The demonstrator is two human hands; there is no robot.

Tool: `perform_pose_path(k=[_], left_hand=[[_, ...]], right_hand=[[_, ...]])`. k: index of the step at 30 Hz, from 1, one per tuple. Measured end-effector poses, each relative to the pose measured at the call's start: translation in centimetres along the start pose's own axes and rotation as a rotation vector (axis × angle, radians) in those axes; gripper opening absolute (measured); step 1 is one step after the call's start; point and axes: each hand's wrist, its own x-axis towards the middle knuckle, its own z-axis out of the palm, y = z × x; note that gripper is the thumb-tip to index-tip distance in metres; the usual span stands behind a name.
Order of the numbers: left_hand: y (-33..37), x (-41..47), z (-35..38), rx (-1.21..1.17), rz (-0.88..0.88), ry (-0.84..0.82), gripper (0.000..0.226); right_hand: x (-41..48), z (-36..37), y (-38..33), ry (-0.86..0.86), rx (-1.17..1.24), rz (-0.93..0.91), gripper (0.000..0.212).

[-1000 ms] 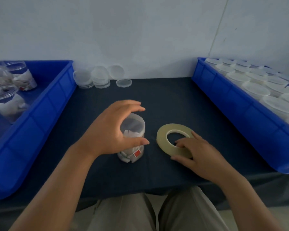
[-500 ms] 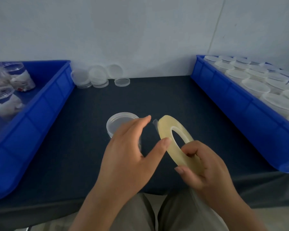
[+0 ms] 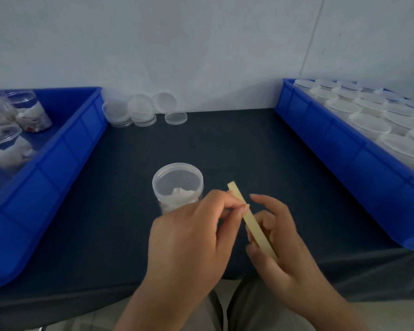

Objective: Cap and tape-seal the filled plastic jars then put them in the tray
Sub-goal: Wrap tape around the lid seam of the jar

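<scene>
Holding the tape (image 3: 252,224) up on its edge, the right hand (image 3: 280,242) curls its fingers round the roll so the rim faces the other hand. The left hand (image 3: 194,240) pinches at that rim with thumb and fingertip. It may be picking for the loose end, but that bit is too small to see.

The jar (image 3: 177,181) stands on the table (image 3: 225,144) just at 11 o'clock from the hands. Its lid is on and there is white stuff inside. It sits close so the tape can go round the lid next. No tape shows on it yet.

At 9 o'clock the left tray (image 3: 58,163) holds jars with no lids. At 2 o'clock the right tray (image 3: 344,151) is packed with capped jars, so this jar should go there when it is sealed. Spare lids (image 3: 139,111) sit by the wall at 11 o'clock. Nothing lies between the hands and the jar, but the left hand hides the jar's near side.
</scene>
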Motion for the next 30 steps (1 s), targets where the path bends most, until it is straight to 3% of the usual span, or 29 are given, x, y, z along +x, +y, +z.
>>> perform_pose_path(k=[7,9,14,16,18,21,25,27,30], left_hand=[[-0.6,-0.1,-1.4,0.08,0.012,-0.062,0.019],[-1.0,-0.3,-1.4,0.081,0.061,-0.003,0.016],[-2.8,-0.7,-0.8,0.063,0.089,0.206,0.021],[-3.8,-1.0,-0.4,-0.028,-0.015,0.286,0.034],[-4.7,-1.4,0.1,-0.131,-0.226,0.341,0.052],[-5.9,-1.5,1.4,-0.326,-0.52,0.219,0.089],[-7.2,-0.3,2.8,-0.515,-0.557,0.12,0.109],[-7.9,0.2,2.8,-0.541,-0.554,0.132,0.101],[-8.6,0.7,2.5,-0.558,-0.547,0.104,0.062]], right_hand=[[2.1,-0.7,-1.4,-0.157,-0.031,0.036,0.042],[2.8,-1.0,-2.1,-0.215,-0.006,0.052,0.037],[3.8,-0.1,-3.2,-0.092,-0.085,-0.015,0.026],[4.0,0.1,-3.1,-0.055,-0.112,0.019,0.027],[4.4,-0.1,-2.9,-0.034,-0.144,0.066,0.029],[5.2,-0.3,-2.8,-0.028,-0.207,0.088,0.03],[6.5,-0.2,-2.8,-0.041,-0.279,0.104,0.028],[7.0,-0.3,-2.9,-0.061,-0.338,0.105,0.026],[7.6,-0.5,-3.2,-0.103,-0.409,0.102,0.024]])
